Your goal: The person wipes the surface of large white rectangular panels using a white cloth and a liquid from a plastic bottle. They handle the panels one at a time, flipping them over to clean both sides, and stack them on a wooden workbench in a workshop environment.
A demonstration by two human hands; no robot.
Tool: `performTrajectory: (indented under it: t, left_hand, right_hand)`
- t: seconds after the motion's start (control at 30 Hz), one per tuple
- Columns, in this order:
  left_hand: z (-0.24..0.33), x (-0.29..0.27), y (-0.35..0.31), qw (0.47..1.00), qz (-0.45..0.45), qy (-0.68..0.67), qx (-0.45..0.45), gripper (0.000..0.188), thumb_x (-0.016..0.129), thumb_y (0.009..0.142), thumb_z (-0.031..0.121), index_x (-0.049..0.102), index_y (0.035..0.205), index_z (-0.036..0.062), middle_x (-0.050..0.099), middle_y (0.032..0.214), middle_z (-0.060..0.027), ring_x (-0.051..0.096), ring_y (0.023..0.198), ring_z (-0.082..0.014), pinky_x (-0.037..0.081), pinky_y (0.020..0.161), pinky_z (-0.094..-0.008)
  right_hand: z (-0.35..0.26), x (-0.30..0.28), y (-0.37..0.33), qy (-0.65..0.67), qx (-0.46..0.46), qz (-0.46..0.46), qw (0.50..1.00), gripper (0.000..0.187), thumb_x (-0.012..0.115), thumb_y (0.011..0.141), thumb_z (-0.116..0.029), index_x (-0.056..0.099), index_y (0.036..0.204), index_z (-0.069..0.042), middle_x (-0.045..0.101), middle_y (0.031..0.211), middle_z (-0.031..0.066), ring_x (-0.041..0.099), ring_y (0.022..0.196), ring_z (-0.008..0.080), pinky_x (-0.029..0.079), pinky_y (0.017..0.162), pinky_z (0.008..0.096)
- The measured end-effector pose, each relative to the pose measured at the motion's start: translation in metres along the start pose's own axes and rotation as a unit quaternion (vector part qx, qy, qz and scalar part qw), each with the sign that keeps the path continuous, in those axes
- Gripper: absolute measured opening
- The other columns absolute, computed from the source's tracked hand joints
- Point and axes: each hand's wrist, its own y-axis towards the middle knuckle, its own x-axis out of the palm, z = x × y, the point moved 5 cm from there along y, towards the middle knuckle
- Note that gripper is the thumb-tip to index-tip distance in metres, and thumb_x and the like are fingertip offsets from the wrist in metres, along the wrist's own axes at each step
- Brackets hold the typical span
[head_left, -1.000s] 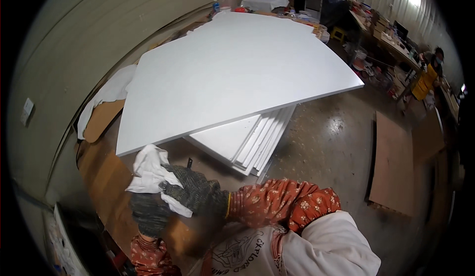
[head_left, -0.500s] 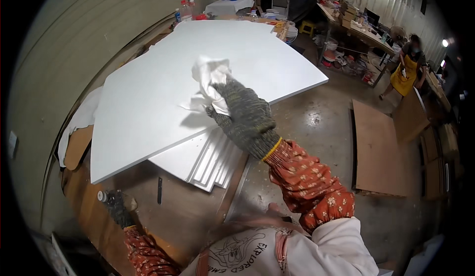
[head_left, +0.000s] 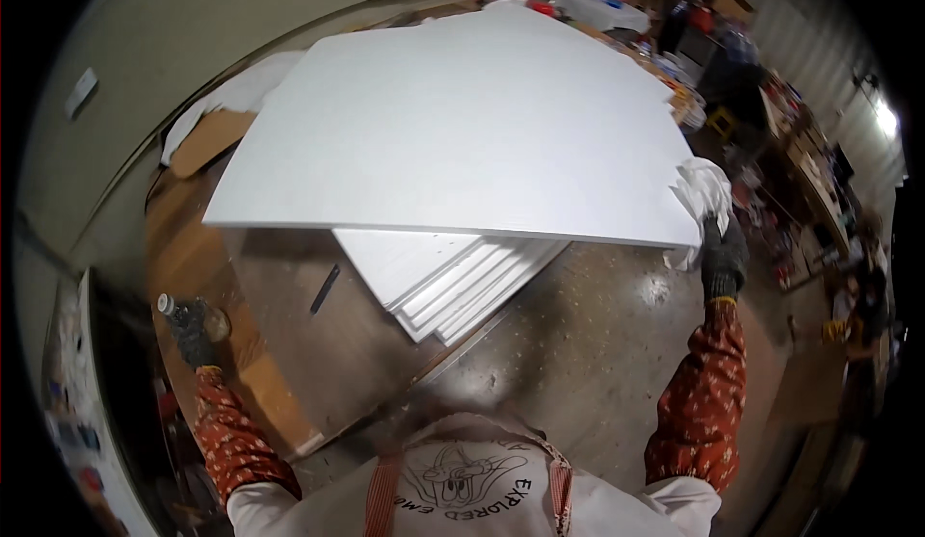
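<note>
The gloved right hand [head_left: 725,260] clutches a crumpled white cloth [head_left: 704,186] at the near right corner of a broad white panel [head_left: 462,132], which lies across stacked white boards [head_left: 434,272] on the table [head_left: 188,243]; the gloved left hand [head_left: 190,333] grips a white-capped container [head_left: 167,303] near the table's left edge
</note>
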Motion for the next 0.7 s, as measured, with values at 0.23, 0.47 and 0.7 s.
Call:
performTrajectory:
  t: [0.23, 0.47, 0.7]
  left_hand:
    - [-0.031, -0.037, -0.003, 0.999, -0.029, 0.013, 0.045, 0.039, 0.069, 0.081, 0.009, 0.054, 0.116, -0.0009, 0.06, 0.101, -0.0065, 0.054, 0.088, -0.0147, 0.046, 0.079, -0.0296]
    - [-0.024, -0.034, -0.026, 0.993, 0.043, 0.069, -0.081, 0.047, 0.075, 0.078, 0.023, 0.052, 0.115, 0.0051, 0.059, 0.1, -0.0082, 0.056, 0.093, -0.0228, 0.046, 0.082, -0.0332]
    - [-0.019, -0.018, -0.04, 0.961, -0.02, -0.258, -0.096, 0.057, 0.079, 0.072, 0.011, 0.05, 0.12, 0.0043, 0.057, 0.108, -0.0056, 0.054, 0.101, -0.0187, 0.044, 0.091, -0.0343]
  right_hand:
    - [-0.273, 0.048, -0.11, 0.197, -0.379, -0.147, 0.892, 0.045, 0.069, 0.082, -0.026, 0.054, 0.119, -0.005, 0.057, 0.117, 0.016, 0.055, 0.108, 0.0334, 0.046, 0.092, 0.0424]
    - [-0.338, 0.057, -0.129, 0.169, -0.531, -0.24, 0.795, 0.049, 0.066, 0.083, -0.026, 0.052, 0.124, -0.003, 0.053, 0.124, 0.0198, 0.048, 0.119, 0.0383, 0.041, 0.1, 0.0456]
    - [-0.292, 0.054, -0.112, 0.098, -0.572, -0.239, 0.778, 0.053, 0.066, 0.082, -0.02, 0.048, 0.128, -0.002, 0.048, 0.131, 0.0223, 0.046, 0.122, 0.0409, 0.041, 0.099, 0.0476]
